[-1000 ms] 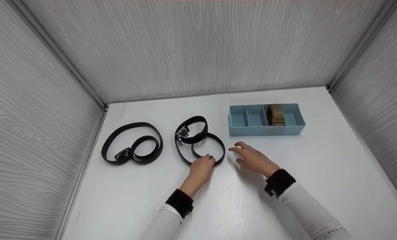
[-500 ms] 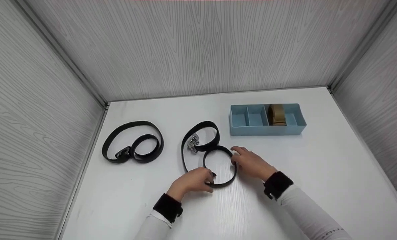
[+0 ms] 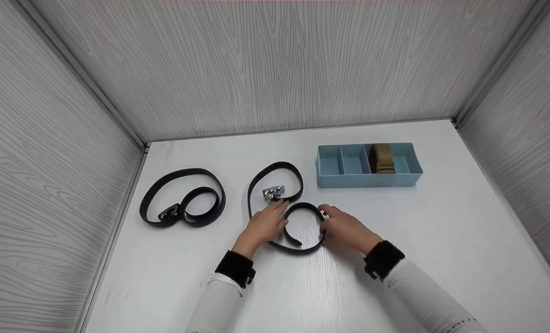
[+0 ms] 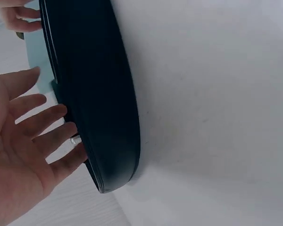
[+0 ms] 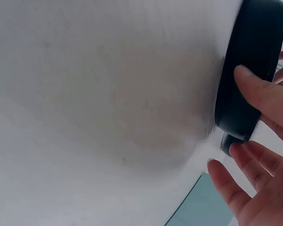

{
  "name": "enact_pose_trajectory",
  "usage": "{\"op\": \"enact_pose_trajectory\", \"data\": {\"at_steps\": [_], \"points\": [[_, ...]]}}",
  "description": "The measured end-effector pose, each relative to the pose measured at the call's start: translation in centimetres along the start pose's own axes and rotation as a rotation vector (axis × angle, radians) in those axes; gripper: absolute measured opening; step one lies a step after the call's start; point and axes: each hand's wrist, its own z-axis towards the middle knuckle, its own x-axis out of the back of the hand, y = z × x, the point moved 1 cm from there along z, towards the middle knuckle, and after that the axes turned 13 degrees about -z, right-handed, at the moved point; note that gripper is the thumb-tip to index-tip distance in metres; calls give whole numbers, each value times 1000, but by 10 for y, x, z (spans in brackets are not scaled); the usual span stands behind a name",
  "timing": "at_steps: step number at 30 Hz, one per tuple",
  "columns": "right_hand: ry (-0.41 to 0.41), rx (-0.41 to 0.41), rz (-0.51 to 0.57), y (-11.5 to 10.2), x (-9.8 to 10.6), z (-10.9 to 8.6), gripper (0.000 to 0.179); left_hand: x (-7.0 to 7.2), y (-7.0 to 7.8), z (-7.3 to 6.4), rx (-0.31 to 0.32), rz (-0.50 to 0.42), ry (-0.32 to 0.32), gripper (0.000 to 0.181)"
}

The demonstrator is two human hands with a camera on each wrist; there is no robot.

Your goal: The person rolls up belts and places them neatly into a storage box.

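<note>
A black belt (image 3: 298,251) stands on its edge in the middle of the white table, curved into two loops, with its silver buckle (image 3: 273,192) inside the far loop. My left hand (image 3: 262,227) reaches over the belt's left side, fingertips close to the buckle; in the left wrist view its fingers (image 4: 42,120) are spread and fairly straight beside the strap. At the near loop's right side, my right hand (image 3: 347,230) pinches the strap. The right wrist view has the thumb on the strap's outer face (image 5: 250,42), with the index finger partly hidden behind it.
Another black belt (image 3: 182,173), partly coiled, stands on its edge at the left. A blue divided box (image 3: 367,181) sits at the back right, with a rolled brown belt (image 3: 384,157) in one compartment. Grey wood-grain panels (image 3: 275,69) enclose the table.
The middle belt came nearer and to the right, its near loop rounding out. My right hand came onto the loop's right side. My left hand let go of the strap end and moved towards the buckle.
</note>
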Motion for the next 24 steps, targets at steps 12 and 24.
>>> {"op": "enact_pose_trajectory", "data": {"at_steps": [12,24], "points": [[-7,-37,13,-8,0,7,40,-22,29,-12,-180,247,16,41],[-128,-486,-288,68,19,4,76,-37,28,-19,-201,195,18,25]]}}
